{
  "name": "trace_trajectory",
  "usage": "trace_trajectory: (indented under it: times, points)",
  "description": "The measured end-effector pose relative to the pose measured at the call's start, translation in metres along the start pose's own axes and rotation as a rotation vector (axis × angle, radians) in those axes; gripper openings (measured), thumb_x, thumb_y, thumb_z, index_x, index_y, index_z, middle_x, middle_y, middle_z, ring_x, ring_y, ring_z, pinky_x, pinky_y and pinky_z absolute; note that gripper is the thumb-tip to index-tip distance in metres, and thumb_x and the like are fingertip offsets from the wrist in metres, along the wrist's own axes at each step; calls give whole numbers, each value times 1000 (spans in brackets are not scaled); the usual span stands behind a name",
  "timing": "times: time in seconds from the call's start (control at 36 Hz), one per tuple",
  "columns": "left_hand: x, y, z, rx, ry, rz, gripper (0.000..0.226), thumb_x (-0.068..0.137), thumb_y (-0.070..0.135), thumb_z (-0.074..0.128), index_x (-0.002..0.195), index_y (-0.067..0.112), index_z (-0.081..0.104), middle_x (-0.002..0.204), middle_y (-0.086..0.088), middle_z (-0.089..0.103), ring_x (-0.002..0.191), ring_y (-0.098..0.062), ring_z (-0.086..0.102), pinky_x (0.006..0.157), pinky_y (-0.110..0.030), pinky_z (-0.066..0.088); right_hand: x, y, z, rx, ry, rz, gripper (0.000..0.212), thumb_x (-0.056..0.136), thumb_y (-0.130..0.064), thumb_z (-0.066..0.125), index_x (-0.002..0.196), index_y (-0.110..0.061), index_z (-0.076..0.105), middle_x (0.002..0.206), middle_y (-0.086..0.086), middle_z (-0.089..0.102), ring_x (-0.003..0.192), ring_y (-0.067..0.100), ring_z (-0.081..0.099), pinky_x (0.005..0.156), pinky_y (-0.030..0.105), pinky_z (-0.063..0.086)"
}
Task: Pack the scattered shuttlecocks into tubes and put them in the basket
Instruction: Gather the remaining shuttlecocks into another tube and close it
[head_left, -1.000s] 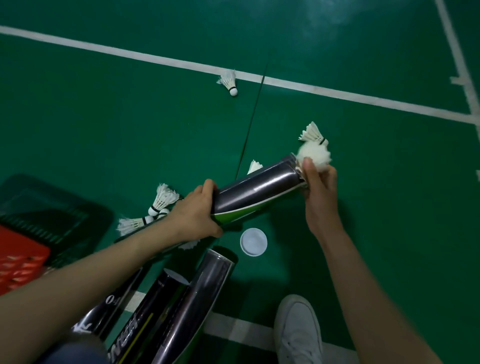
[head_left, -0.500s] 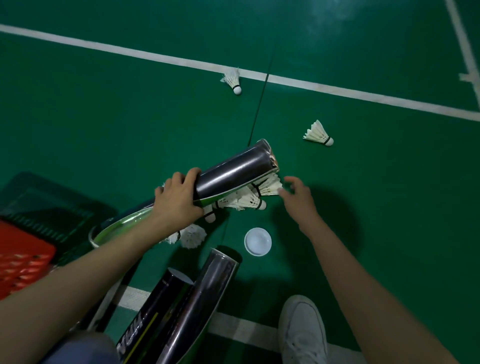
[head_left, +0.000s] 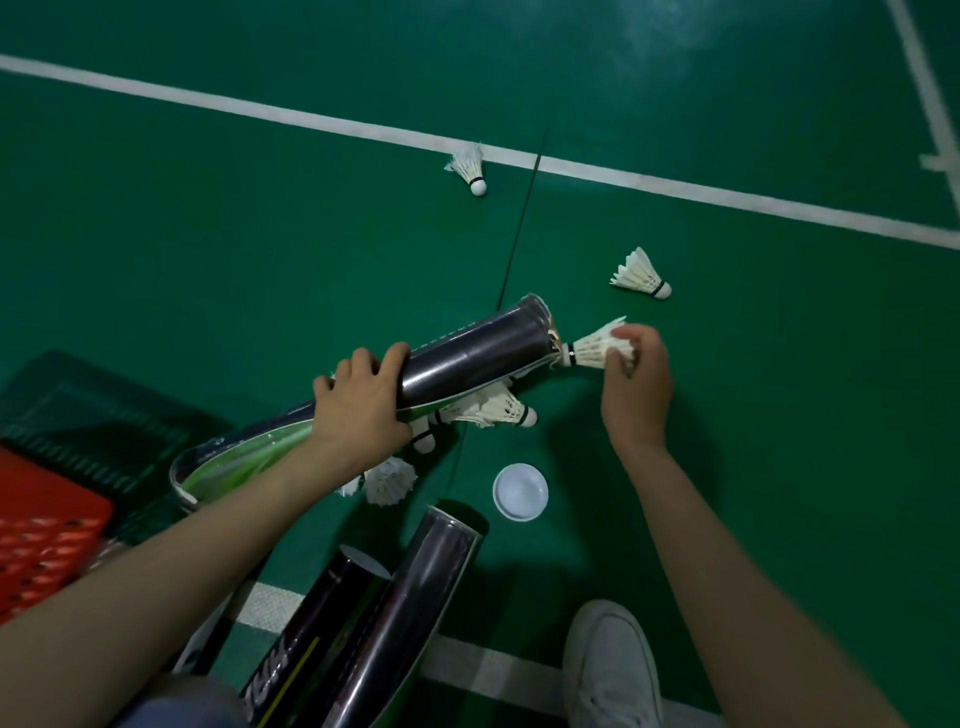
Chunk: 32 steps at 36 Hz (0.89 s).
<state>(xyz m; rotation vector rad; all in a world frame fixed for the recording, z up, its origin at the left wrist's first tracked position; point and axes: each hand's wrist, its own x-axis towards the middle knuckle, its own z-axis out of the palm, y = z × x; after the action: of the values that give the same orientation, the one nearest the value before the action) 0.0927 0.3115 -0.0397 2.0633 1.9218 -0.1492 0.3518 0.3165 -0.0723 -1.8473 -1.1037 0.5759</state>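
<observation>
One shuttlecock (head_left: 592, 349), cork at the right mouth of the tube (head_left: 478, 358), is pinched by its feathers in the curled fingers of the right hand (head_left: 636, 387). The left hand (head_left: 363, 415) grips the tube mid-length. A second shuttlecock (head_left: 641, 275) lies just beyond; the basket (head_left: 47, 525) sits near left.

Shuttlecock (head_left: 592, 351) at tube (head_left: 475, 358) mouth (cork first)

dark glossy tube (head_left: 467, 358), white shuttlecock (head_left: 597, 349), red basket (head_left: 47, 545), green floor (head_left: 260, 234)
</observation>
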Motion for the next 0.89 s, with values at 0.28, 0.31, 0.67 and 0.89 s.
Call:
trace_trajectory:
  times: [0.28, 0.31, 0.67, 0.89]
  points:
    - [5, 19, 4, 66, 67, 45, 83, 71, 22, 68, 140, 24, 22, 120, -9, 38, 113, -30, 38, 98, -46, 29, 5, -35, -27, 122, -39, -130, 37, 92, -2, 45, 126, -15, 53, 103, -10, 54, 89, 3, 51, 78, 13, 39]
    - [5, 21, 4, 58, 77, 53, 83, 71, 22, 68, 140, 25, 22, 120, -9, 38, 113, -30, 38, 98, -46, 28, 6, -35, -27, 121, -78, -119, 36, 92, -3, 45, 124, -15, 55, 96, -15, 53, 81, -2, 50, 75, 14, 39]
    - [59, 55, -8, 68, 51, 87, 81, 75, 27, 67, 140, 26, 19, 122, -10, 38, 114, -30, 39, 98, -47, 31, 52, -14, -14, 196, -131, 76, 33, 102, -24, 36, 129, -15, 52, 121, 1, 60, 107, 9, 54, 85, 12, 37]
    - [110, 71, -10, 100, -46, -4, 78, 75, 24, 65, 139, 25, 20, 122, -12, 38, 115, -33, 39, 99, -50, 31, 134, 44, 12, -410, -353, 142, 58, 90, -7, 54, 144, -16, 36, 146, 21, 26, 132, 34, 27, 109, 34, 25]
